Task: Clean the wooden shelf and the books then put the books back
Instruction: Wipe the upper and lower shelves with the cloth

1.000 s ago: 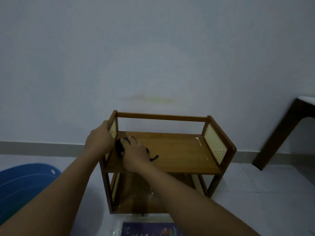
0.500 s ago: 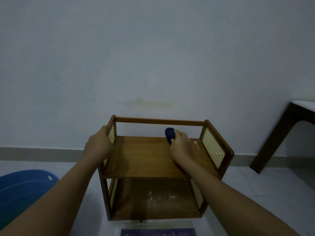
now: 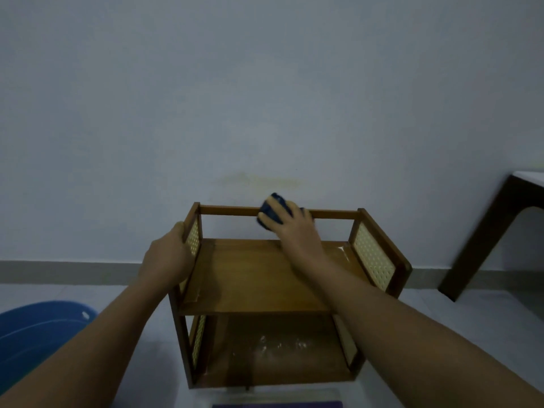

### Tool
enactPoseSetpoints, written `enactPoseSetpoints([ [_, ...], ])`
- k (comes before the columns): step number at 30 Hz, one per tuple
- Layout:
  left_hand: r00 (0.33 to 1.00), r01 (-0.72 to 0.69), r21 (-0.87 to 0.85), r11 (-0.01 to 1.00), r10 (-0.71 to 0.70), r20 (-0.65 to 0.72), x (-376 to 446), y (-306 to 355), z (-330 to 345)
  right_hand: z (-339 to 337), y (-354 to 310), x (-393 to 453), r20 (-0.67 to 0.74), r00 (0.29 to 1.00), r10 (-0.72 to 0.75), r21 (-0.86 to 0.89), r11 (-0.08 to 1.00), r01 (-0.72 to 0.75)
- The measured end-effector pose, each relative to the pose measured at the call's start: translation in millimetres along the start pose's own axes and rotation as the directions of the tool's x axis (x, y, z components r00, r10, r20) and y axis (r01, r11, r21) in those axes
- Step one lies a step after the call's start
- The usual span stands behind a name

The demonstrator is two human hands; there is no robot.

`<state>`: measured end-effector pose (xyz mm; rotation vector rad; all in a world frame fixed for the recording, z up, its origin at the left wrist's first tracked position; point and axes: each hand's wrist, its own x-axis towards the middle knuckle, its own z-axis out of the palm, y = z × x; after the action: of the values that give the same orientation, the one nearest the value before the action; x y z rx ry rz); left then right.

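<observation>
A small two-tier wooden shelf (image 3: 256, 278) with woven cream side panels stands on the floor against the wall. My left hand (image 3: 167, 257) grips its left side panel at the top. My right hand (image 3: 290, 228) holds a dark blue cloth (image 3: 272, 214) pressed onto the back top rail, near the rail's middle. Both tiers hold no books; the lower board shows whitish dust marks. The top edge of a purple book (image 3: 276, 404) peeks in at the bottom of the view, in front of the shelf.
A blue plastic basin (image 3: 32, 334) sits on the floor at the lower left. A dark wooden table leg (image 3: 482, 240) slants down at the right, close to the shelf's right side. The pale wall stands directly behind the shelf.
My right hand swept the cloth from the left of the top board to its right rear, then lifted it onto the back rail. My left hand kept its grip.
</observation>
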<state>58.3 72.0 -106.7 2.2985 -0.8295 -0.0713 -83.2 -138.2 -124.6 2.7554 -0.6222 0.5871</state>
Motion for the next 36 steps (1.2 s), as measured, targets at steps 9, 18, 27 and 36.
enactPoseSetpoints([
  [9,0.998,0.062,-0.2,0.978,-0.06,0.018,-9.5,11.7,-4.2,-21.4,48.9,-40.8,0.075,0.96,0.269,0.105,0.955,-0.276],
  [18,0.997,0.068,-0.631,0.773,-0.074,0.016,-105.2,-31.7,31.0,-53.4,-77.8,-145.8,-0.146,0.896,-0.419,0.236,0.865,0.442],
  [27,0.915,0.4,-0.564,0.723,-0.35,0.201,-111.5,-95.6,130.2,54.7,-68.8,-180.4,0.311,0.855,-0.414,0.295,0.898,0.328],
  [36,0.907,0.394,-0.634,0.666,-0.394,0.15,-87.9,-126.6,170.8,192.6,-32.6,-189.6,0.579,0.63,0.518,0.047,0.75,-0.66],
])
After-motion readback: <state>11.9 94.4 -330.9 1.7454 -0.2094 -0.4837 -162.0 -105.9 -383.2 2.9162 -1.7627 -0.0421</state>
